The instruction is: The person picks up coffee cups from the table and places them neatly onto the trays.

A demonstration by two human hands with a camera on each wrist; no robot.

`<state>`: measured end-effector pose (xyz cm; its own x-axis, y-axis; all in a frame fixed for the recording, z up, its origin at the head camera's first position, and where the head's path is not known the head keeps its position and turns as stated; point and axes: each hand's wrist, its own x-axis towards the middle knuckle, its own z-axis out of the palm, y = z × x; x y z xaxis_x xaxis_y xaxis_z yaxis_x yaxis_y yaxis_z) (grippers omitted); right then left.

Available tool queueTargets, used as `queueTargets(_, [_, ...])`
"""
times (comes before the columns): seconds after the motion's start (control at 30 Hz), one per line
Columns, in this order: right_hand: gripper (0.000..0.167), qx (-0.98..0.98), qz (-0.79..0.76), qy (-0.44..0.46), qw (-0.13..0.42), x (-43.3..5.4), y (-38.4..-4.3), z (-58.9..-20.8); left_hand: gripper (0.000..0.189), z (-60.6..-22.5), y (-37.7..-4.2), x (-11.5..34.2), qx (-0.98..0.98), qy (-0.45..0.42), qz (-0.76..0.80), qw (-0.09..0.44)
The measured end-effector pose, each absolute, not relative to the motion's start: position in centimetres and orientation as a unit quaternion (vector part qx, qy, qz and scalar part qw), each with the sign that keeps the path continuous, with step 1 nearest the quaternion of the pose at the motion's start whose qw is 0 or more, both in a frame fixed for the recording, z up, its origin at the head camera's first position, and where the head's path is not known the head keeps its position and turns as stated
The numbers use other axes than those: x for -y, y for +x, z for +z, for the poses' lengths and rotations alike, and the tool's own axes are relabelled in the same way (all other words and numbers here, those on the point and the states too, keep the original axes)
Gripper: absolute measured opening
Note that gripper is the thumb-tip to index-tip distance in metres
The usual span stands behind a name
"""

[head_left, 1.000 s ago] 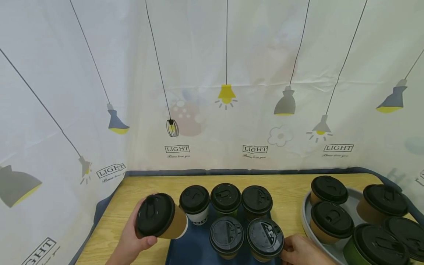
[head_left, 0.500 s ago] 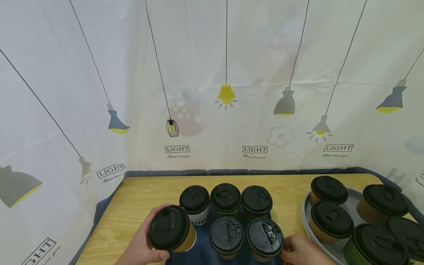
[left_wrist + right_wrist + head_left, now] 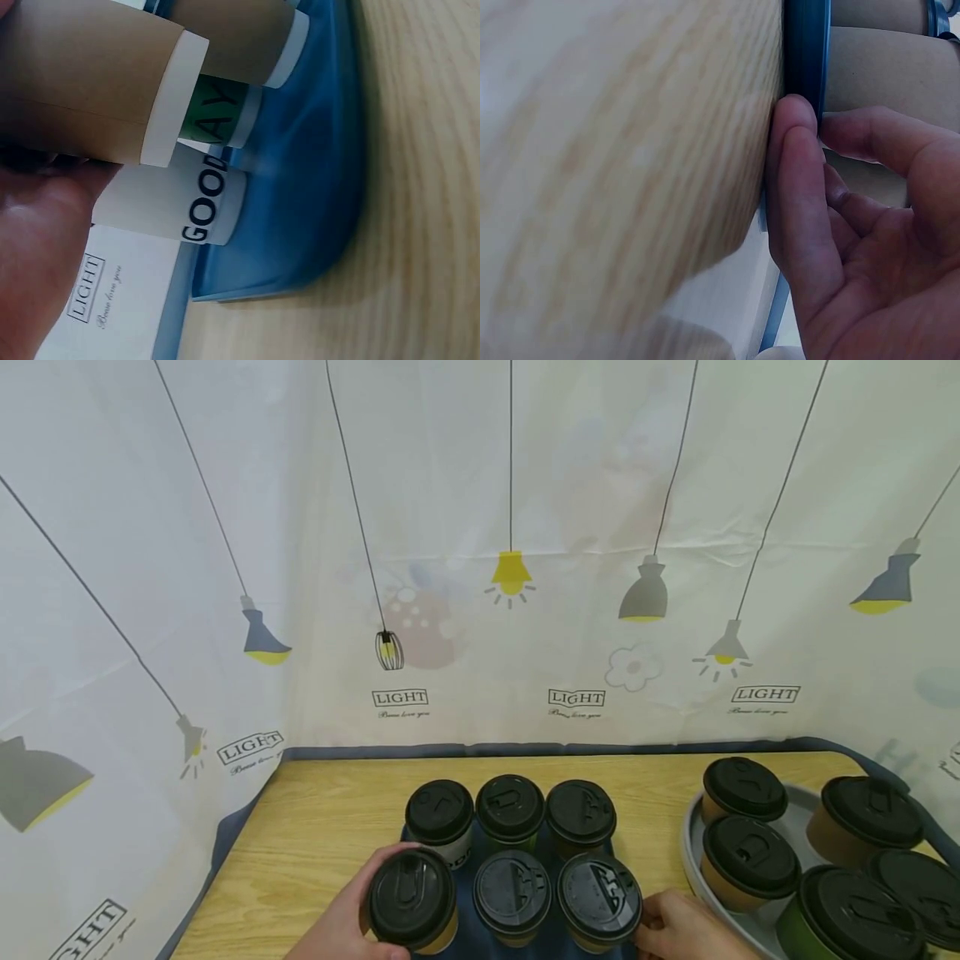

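Observation:
My left hand (image 3: 348, 906) grips a brown paper coffee cup (image 3: 412, 897) with a black lid, near the left front of the blue tray (image 3: 467, 881). In the left wrist view, that cup's white base (image 3: 174, 101) overlaps a white GOOD cup (image 3: 169, 191) and a green cup (image 3: 217, 112) behind it. Several lidded cups stand in two rows on the tray. At the tray's right side, my right hand (image 3: 693, 931) pinches the rim, thumb inside and fingers outside; the right wrist view shows the tray wall (image 3: 806, 52) between them. A dark-lidded cup (image 3: 600, 897) stands right beside those fingertips.
To the right, a round grey tray (image 3: 693, 860) bears several black-lidded cups, among them a green cup (image 3: 798, 927). Both trays are on a wooden table (image 3: 322, 810). A lamp-print curtain (image 3: 465, 718) closes off the back and sides.
My left hand has carried the brown cup rightward and toward me, from left of the tray to over its front left. The cup has gone from tilted to nearly upright. My right hand stays put.

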<state>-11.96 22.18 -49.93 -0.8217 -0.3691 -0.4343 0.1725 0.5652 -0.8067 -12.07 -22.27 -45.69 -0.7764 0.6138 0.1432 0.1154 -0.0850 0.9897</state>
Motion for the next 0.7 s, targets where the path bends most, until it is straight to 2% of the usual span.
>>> queueTargets(0.33, [0.015, -0.833, -0.464, -0.088, 0.287, -22.5, -12.1, -50.3, 0.086, -46.9, -12.5, 21.9, -0.685, 0.277, 0.649, 0.183])
queueTargets(0.7, [0.016, -0.835, -0.463, -0.078, 0.288, -22.5, -12.2, -50.3, 0.091, -47.7, -12.9, 21.6, -0.718, 0.185, 0.637, 0.212])
